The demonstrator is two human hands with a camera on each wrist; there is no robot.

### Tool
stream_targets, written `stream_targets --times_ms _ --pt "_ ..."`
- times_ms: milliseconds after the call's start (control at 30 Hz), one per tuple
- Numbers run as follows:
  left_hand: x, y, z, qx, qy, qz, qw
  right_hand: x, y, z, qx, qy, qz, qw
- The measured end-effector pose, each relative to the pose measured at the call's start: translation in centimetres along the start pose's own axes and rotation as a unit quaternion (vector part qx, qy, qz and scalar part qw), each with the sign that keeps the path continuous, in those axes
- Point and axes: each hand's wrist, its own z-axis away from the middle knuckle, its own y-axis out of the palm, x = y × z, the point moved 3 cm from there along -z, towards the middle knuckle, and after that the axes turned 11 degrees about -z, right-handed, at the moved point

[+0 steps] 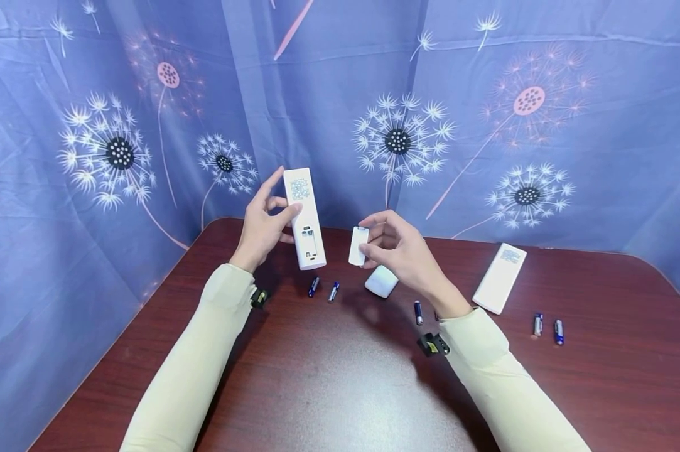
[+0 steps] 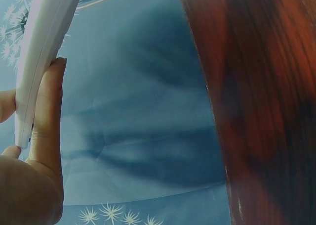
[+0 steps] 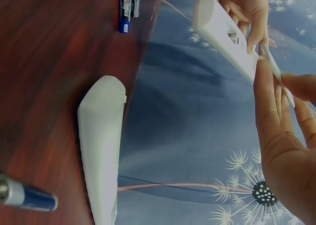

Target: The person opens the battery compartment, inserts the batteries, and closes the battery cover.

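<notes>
My left hand (image 1: 263, 226) grips a white remote control (image 1: 294, 216) upright above the table, thumb across its back. The back faces me, with a sticker near the top and the uncovered battery compartment (image 1: 309, 243) near the bottom; no batteries show inside. To its right, my right hand (image 1: 399, 251) pinches a small white battery cover (image 1: 359, 246) between thumb and fingers, apart from the remote. From the right wrist, the cover (image 3: 277, 76) appears edge-on near the remote (image 3: 222, 32). The left wrist view catches the remote's side (image 2: 42, 57) between the fingers.
Two blue-and-silver batteries (image 1: 333, 292) lie below the held remote. Behind my right hand sits a partly hidden white remote (image 1: 382, 282), with a battery (image 1: 418, 312) nearer. Another white remote (image 1: 500, 278) lies at right, beside two batteries (image 1: 559, 332). A blue curtain (image 1: 317, 94) hangs behind the table (image 1: 328, 376).
</notes>
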Motion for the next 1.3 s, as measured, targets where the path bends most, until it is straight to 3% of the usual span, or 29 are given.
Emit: stream_targets --times_ms 667,967,1300 --pt "-0.1 -0.1 0.0 0.003 0.001 -0.002 1.0000 0.1 0.6 3.0 0.041 0.014 0.034 0.998" --pt "-0.2 0.0 0.1 0.000 -0.001 -0.008 1.0000 0.0 0.7 5.0 0.053 0.051 0.047 0.996" --pt "-0.6 0.0 0.3 0.000 0.000 -0.015 0.9999 -1.2 0.8 6.6 0.099 0.117 0.059 0.986"
